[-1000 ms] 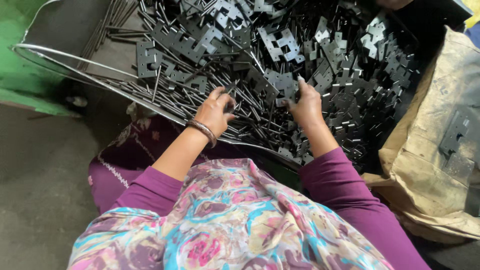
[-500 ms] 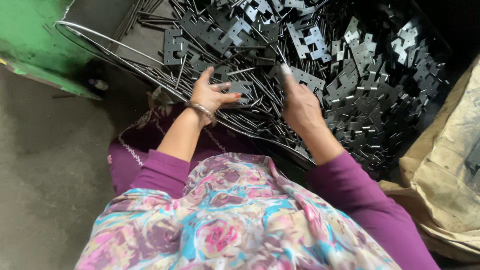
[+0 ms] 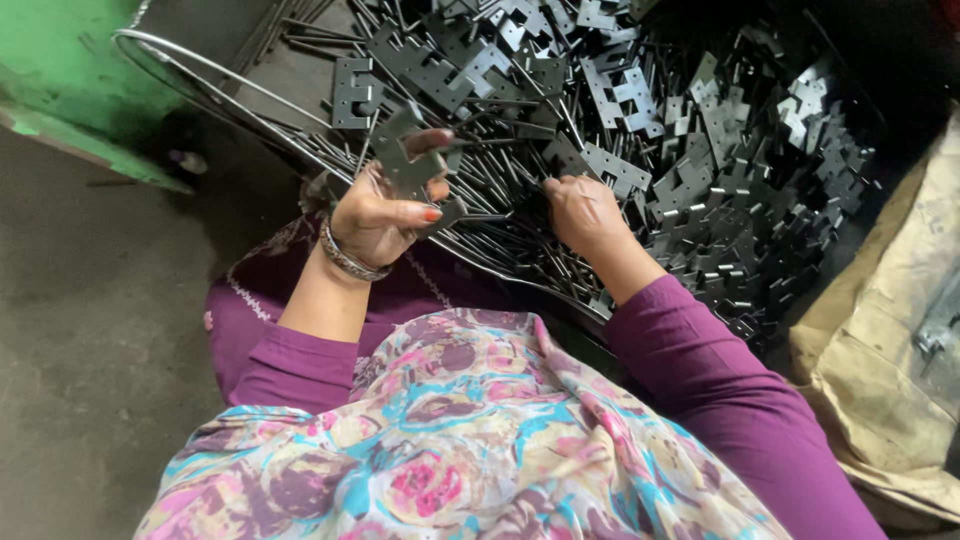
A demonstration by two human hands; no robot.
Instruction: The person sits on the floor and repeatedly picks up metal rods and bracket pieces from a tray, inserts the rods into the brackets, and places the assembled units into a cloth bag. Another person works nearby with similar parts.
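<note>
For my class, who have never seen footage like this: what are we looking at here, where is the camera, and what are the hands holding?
The single view comes from a camera worn on a person's head, looking down over their patterned scarf at their own two hands. The left hand is raised and grips a flat dark metal plate with notched edges. The right hand rests low on a big heap of similar plates mixed with thin metal rods; whether it grips anything is unclear. A green machine part sits at upper left, a tan sack at right.

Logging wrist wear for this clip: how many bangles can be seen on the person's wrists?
1: a metal bangle on the left wrist, just below the left hand. The right hand shows none, though its sleeve may hide one.
</note>
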